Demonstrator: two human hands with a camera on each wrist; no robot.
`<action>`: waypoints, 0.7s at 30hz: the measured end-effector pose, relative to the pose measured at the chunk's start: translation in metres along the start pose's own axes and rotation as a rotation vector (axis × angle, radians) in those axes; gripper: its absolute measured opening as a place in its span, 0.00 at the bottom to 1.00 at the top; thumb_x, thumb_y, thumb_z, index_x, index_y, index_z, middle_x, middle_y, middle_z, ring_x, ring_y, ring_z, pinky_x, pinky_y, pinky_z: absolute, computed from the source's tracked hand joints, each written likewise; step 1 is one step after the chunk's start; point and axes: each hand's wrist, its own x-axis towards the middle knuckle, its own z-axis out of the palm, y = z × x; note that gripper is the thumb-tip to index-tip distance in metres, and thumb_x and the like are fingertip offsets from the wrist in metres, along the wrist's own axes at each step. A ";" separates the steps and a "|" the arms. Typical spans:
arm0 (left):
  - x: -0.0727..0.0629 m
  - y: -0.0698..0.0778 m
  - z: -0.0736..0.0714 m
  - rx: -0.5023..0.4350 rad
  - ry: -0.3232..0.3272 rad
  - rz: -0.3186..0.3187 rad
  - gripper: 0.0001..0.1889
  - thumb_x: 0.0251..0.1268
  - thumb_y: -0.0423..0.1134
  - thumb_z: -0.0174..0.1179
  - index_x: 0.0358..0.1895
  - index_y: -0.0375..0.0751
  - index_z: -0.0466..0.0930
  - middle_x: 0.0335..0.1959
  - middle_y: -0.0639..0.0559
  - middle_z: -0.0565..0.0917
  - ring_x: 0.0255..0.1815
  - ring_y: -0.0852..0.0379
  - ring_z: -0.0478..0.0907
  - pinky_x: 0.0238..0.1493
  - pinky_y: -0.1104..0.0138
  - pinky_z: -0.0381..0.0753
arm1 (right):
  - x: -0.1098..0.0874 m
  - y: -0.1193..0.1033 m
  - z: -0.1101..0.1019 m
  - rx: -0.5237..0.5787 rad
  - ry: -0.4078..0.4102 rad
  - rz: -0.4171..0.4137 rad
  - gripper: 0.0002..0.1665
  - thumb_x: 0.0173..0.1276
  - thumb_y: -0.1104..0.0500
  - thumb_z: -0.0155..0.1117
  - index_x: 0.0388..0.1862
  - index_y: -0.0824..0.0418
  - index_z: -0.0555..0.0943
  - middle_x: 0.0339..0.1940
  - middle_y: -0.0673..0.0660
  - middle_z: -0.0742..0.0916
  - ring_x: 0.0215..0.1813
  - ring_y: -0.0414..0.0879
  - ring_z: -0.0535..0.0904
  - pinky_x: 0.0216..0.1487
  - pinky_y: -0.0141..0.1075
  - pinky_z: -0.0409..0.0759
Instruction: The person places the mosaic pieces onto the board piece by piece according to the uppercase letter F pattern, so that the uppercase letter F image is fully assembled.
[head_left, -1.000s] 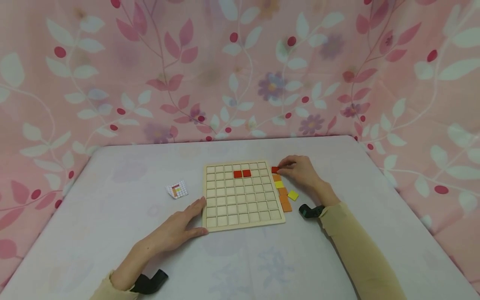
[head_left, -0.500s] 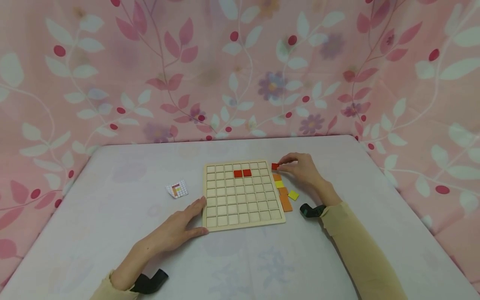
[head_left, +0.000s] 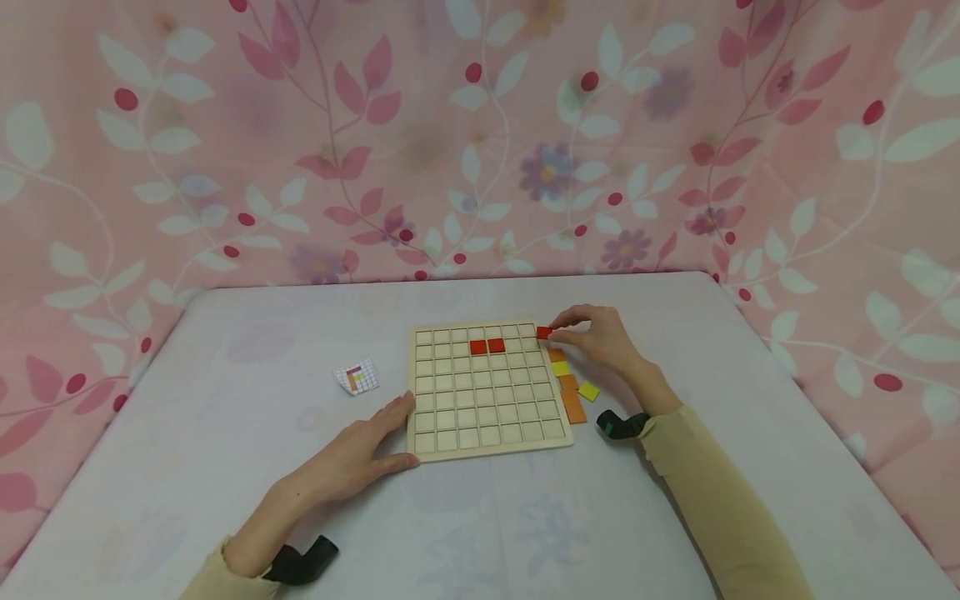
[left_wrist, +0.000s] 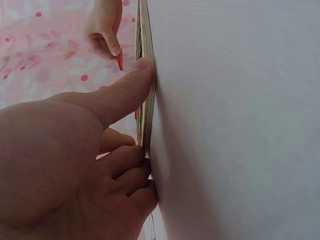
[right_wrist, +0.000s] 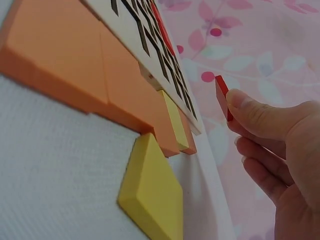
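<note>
My right hand [head_left: 602, 337] pinches a red square tile [head_left: 543, 332] between thumb and fingertips, raised at the upper right edge of the wooden grid board [head_left: 459, 392]. In the right wrist view the red tile [right_wrist: 223, 98] is in the air, apart from the board. Two red tiles [head_left: 496, 345] sit side by side in the board's second row. My left hand [head_left: 352, 458] rests against the board's left edge, thumb at the lower left corner. The left wrist view shows the thumb [left_wrist: 125, 90] touching the board's side, with the other fingers bent beneath.
Orange tiles [head_left: 573, 407] and a yellow tile [head_left: 560, 367] lie along the board's right edge. Another yellow tile [head_left: 588, 391] lies just right of them. A small paper card [head_left: 357, 377] with a coloured grid pattern lies left of the board. A floral cloth hangs behind the table.
My right hand has lifted the red tile from beside the board's right edge and moved it slightly left to the upper right corner. My left hand keeps its place.
</note>
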 end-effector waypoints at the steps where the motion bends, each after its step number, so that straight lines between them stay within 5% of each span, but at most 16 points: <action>1: 0.000 0.000 0.000 -0.001 0.000 -0.001 0.46 0.66 0.54 0.65 0.81 0.43 0.50 0.81 0.45 0.55 0.81 0.45 0.51 0.76 0.45 0.58 | 0.000 -0.002 0.000 0.005 0.002 0.001 0.13 0.62 0.49 0.75 0.42 0.52 0.87 0.43 0.51 0.89 0.54 0.49 0.79 0.60 0.49 0.76; 16: 0.000 0.002 -0.001 -0.009 -0.002 0.000 0.46 0.66 0.53 0.65 0.80 0.41 0.50 0.80 0.44 0.55 0.81 0.44 0.52 0.76 0.46 0.58 | 0.019 -0.046 0.027 0.120 -0.038 -0.099 0.10 0.61 0.53 0.76 0.41 0.53 0.89 0.42 0.51 0.89 0.52 0.52 0.80 0.60 0.53 0.78; 21: 0.000 0.002 -0.001 -0.006 0.007 -0.001 0.46 0.65 0.53 0.66 0.80 0.41 0.51 0.80 0.43 0.55 0.80 0.44 0.52 0.76 0.46 0.59 | 0.025 -0.056 0.040 0.128 -0.056 -0.103 0.11 0.61 0.53 0.76 0.41 0.55 0.89 0.41 0.51 0.90 0.51 0.52 0.82 0.57 0.48 0.80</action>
